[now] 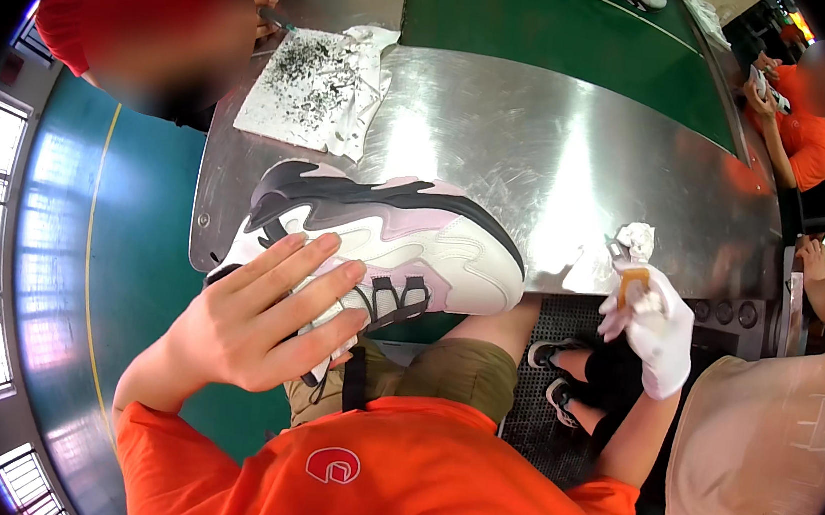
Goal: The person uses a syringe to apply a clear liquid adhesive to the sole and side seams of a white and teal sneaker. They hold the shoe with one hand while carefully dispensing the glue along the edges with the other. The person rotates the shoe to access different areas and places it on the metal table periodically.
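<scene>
A white, pink and black sneaker (405,237) lies on its side at the near edge of the metal table, its dark sole turned away from me. My left hand (270,318), bare, grips it over the opening and laces, with the fingers spread across the upper. In a white glove, my right hand (651,328) is closed around a small tan-brown piece (635,283) whose kind I cannot make out. Just beyond those fingers, a crumpled white cloth or tissue (635,241) lies at the table edge. The right hand is apart from the sneaker.
The shiny metal table (478,114) borders a green belt (557,31). A white cloth covered in black crumbs (304,90) lies at the far left, beside a person in red (146,18). Another person in orange (807,138) handles a shoe at the far right; someone in beige (765,445) stands close right.
</scene>
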Demonstrator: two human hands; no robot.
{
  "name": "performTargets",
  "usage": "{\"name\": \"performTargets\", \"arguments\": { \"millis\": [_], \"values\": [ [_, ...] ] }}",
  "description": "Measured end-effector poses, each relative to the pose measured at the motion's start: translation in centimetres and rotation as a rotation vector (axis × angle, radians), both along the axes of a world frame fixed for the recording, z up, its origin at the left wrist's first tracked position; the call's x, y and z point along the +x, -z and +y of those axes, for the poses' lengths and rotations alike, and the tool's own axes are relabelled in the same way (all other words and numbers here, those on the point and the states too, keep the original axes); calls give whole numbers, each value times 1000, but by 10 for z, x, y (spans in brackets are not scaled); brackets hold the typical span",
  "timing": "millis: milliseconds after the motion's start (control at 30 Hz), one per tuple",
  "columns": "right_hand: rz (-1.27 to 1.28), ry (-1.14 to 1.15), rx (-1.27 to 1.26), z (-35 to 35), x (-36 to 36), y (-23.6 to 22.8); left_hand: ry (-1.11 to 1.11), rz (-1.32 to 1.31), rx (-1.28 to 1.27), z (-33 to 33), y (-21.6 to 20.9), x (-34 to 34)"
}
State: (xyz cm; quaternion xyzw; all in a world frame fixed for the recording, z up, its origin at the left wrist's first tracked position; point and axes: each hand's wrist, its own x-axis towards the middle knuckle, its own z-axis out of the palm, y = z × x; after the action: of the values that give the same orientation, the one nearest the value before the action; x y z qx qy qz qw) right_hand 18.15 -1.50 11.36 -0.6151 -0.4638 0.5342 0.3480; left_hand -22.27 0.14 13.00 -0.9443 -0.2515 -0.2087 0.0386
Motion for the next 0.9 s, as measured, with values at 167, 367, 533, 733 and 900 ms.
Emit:
{"name": "performTargets", "arguments": {
  "millis": [167,367,533,733,900],
  "values": [
    [562,-221,240,13,-27,1,56,-14,10,17,1,-2],
    [1060,-286,199,38,-53,15,178,-81,-74,32,-1,-7],
    [1240,-483,390,67,-96,19,176,-121,-76,33,3,-8],
    [1191,-509,202,71,-91,21,164,-150,-89,32,9,-11],
    [1135,-466,244,63,-70,31,145,-165,-71,29,12,-10]
  ]
}}
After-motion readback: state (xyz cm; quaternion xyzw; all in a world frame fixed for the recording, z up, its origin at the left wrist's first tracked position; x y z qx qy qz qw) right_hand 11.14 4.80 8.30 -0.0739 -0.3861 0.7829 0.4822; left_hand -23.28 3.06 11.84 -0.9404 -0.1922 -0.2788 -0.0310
